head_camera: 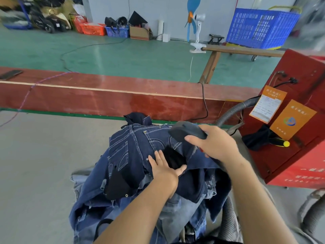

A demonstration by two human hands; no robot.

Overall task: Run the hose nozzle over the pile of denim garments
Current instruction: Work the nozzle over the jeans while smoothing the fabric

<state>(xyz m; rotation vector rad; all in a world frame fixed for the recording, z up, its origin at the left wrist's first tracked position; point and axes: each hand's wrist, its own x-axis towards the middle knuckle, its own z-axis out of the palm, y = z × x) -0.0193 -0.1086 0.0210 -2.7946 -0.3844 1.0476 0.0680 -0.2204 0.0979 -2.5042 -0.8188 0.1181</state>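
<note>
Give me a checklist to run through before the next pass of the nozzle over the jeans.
1. Grip on the nozzle: ok. The right hand is curled round the dark hose nozzle.
2. Nozzle over the pile: ok. It sits at the waistband end of the top dark jeans; whether it touches the cloth, cannot tell.
3. Cloth held flat: ok. The left hand presses open on the jeans.
4. Left hand clear of the nozzle's path: not ok. It lies just below the nozzle.
5. Hose free: cannot tell. The grey ribbed hose leads to the red machine, but its run to the nozzle is hidden.
</note>
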